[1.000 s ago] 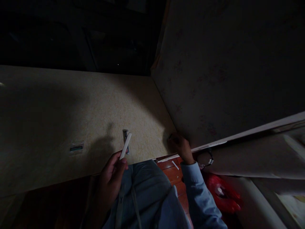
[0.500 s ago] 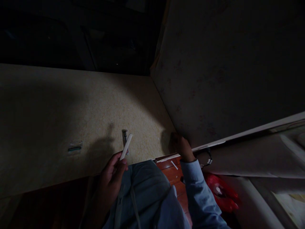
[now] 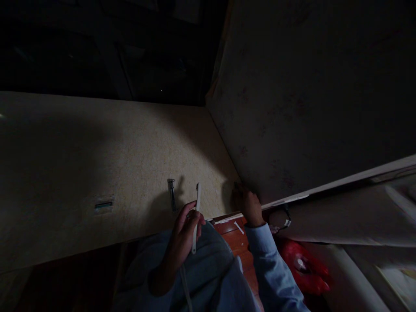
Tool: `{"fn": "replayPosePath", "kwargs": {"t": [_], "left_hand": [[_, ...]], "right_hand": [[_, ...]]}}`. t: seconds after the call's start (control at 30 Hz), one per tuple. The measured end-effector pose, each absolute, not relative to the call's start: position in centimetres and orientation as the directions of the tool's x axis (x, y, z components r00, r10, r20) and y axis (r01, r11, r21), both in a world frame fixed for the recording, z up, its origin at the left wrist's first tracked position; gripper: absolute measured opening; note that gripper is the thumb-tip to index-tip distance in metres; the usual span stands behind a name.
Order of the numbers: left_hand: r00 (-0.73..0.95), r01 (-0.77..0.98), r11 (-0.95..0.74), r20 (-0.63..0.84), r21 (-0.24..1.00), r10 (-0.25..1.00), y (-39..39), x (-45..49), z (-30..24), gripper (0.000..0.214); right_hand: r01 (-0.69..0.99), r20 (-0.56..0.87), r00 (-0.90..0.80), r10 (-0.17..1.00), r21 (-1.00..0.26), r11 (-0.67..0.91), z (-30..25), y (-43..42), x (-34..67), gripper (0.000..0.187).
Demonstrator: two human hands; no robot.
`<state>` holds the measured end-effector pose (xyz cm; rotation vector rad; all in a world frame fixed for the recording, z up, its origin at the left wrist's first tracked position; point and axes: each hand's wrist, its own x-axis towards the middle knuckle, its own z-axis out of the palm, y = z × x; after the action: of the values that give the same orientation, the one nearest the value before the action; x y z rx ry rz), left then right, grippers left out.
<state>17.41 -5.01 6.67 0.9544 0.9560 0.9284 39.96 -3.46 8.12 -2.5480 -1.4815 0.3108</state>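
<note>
The scene is very dark. My left hand (image 3: 184, 229) is closed around a thin white stick-like tool (image 3: 196, 216), held nearly upright over the near edge of a pale speckled board (image 3: 107, 164). My right hand (image 3: 247, 203) rests with curled fingers at the corner where that board meets a darker tilted panel (image 3: 308, 99); what it grips, if anything, is hidden. A small dark metal tool (image 3: 171, 194) lies on the board just left of my left hand.
A small label or slot (image 3: 103, 205) sits on the board at the left. Red-brown wooden floor (image 3: 235, 240) with a white scrap (image 3: 239, 227) shows below the corner. A red bag (image 3: 303, 268) and a black cable (image 3: 282, 219) lie at the lower right.
My left hand has moved to the right with the white stick, turning it more upright, so the small metal tool is now uncovered. My right hand stays at the corner.
</note>
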Motion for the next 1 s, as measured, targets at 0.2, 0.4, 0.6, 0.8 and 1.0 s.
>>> {"fn": "replayPosePath", "kwargs": {"t": [0.2, 0.4, 0.6, 0.8, 1.0], "left_hand": [[0.296, -0.242, 0.257, -0.182, 0.936, 0.938, -4.2, 20.2, 6.9, 0.073], [0.293, -0.259, 0.294, -0.215, 0.92, 0.932, -3.2, 22.3, 7.4, 0.076], [0.254, -0.234, 0.238, -0.177, 0.943, 0.951, -2.5, 24.6, 5.0, 0.063], [0.233, -0.114, 0.146, -0.116, 0.983, 0.966, -2.4, 25.9, 3.0, 0.049], [0.158, -0.038, -0.058, 0.063, 0.998, 0.985, -2.9, 26.8, 1.3, 0.049]], "right_hand": [[0.789, -0.071, 0.572, 0.817, -0.225, -0.572, 8.0, -3.3, 39.3, 0.041], [0.773, -0.024, 0.603, 0.797, -0.229, -0.591, 7.2, -3.1, 39.3, 0.043], [0.765, 0.042, 0.609, 0.792, -0.295, -0.573, 6.1, -3.6, 39.8, 0.045], [0.606, 0.146, 0.465, 0.873, -0.772, -0.193, 5.3, -5.4, 38.4, 0.057], [0.489, 0.118, 0.316, 0.941, -0.871, -0.055, 5.8, -4.7, 36.8, 0.048]]}}
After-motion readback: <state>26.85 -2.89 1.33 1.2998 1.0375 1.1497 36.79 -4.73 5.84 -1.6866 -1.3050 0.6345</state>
